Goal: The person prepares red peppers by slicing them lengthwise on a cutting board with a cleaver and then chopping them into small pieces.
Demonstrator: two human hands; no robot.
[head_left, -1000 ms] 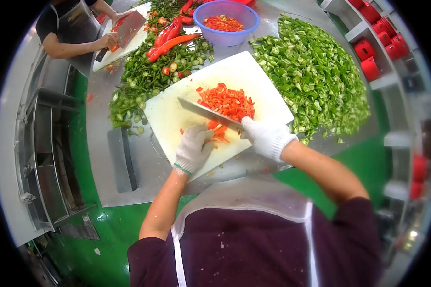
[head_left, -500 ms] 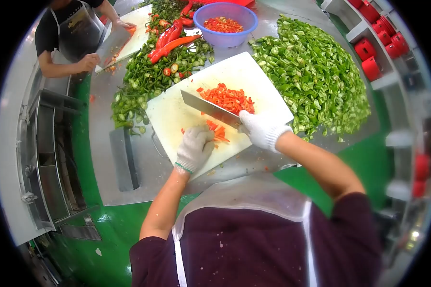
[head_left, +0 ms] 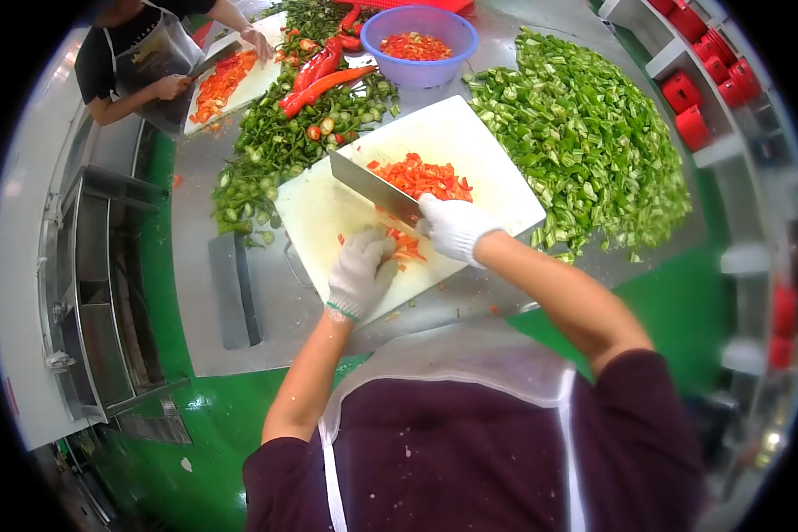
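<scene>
My right hand (head_left: 452, 229), in a white knit glove, grips the handle end of a wide-bladed cleaver (head_left: 372, 188). Its blade slants up and left over the white cutting board (head_left: 501, 168). My left hand (head_left: 360, 273), gloved too, rests on the board with curled fingers against cut red pepper pieces (head_left: 407, 252). The cleaver lies between those pieces and a larger heap of chopped red pepper (head_left: 427, 176) farther back. Part of the smaller group is hidden by my left fingers.
Chopped green peppers (head_left: 585, 142) spread on the right. Green stem ends (head_left: 270, 160), whole red peppers (head_left: 328, 87) and a purple bowl (head_left: 417, 73) of red pieces lie beyond the board. A grey block (head_left: 232, 288) sits at left. A co-worker (head_left: 151, 66) holds a knife at another board.
My right hand and the cleaver have moved left, nearer my left hand, which stays almost in place. The co-worker's blade has turned aside, exposing red pieces on that board.
</scene>
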